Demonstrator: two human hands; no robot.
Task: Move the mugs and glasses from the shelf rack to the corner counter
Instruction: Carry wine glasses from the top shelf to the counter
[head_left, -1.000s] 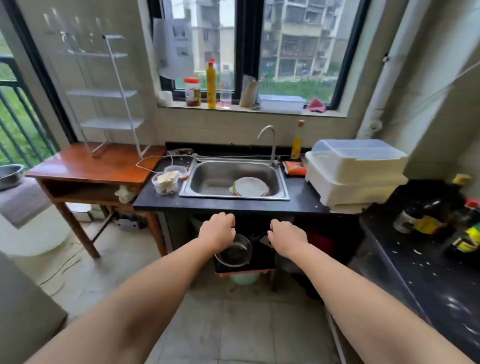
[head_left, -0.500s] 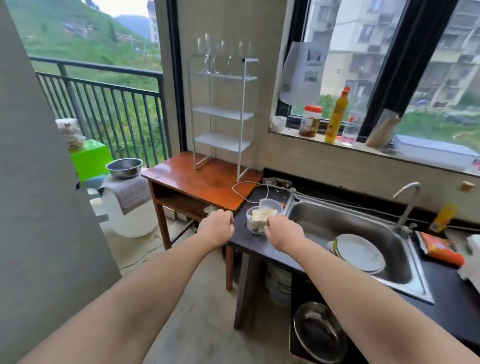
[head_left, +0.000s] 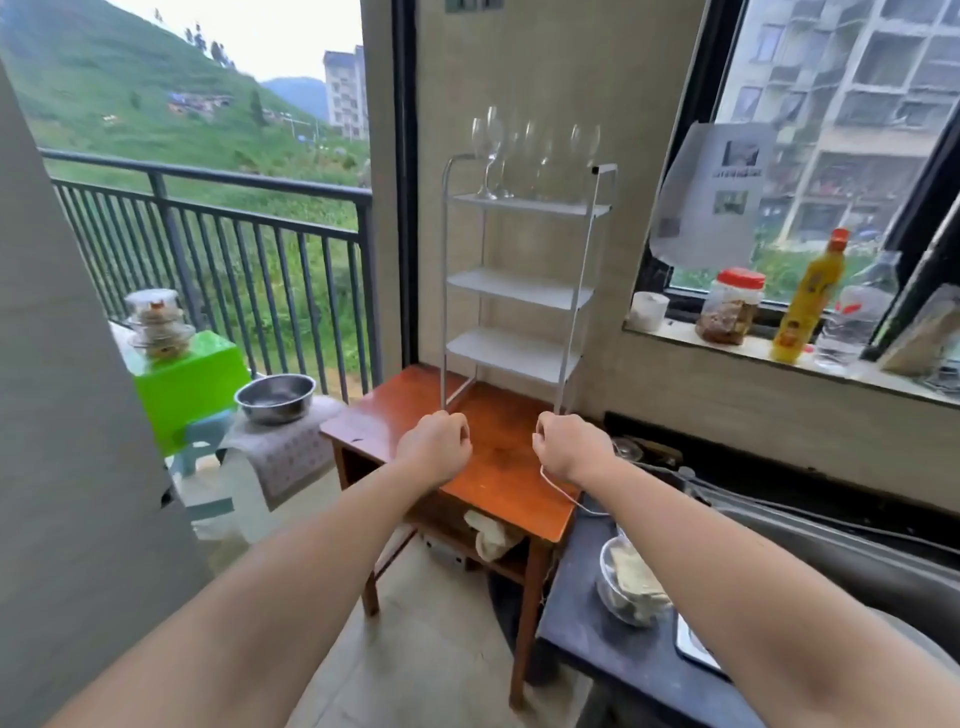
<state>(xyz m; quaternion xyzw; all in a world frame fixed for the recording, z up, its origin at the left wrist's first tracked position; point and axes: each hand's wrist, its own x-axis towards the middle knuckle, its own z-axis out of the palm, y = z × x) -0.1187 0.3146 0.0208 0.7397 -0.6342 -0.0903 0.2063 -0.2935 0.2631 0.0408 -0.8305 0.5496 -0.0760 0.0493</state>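
Observation:
A white metal shelf rack (head_left: 514, 291) stands on a small wooden table (head_left: 498, 467) in the corner by the balcony door. Several clear wine glasses (head_left: 488, 150) stand on its top shelf; the two lower shelves show nothing on them. Both arms are stretched toward the rack. My left hand (head_left: 435, 451) and my right hand (head_left: 567, 448) hover above the table top, below the rack's lowest shelf, fingers curled into loose fists and holding nothing. No mugs are visible.
A dark counter (head_left: 613, 639) with a plastic food container (head_left: 631, 587) and a sink edge lies to the right. A white cable (head_left: 563, 493) crosses the table corner. Bottles and a jar (head_left: 730, 306) line the window sill. A steel bowl (head_left: 275, 397) sits left.
The view has swung left from the sink to the shelf rack and come closer. Both hands stayed out in front, fists curled, now over the wooden table.

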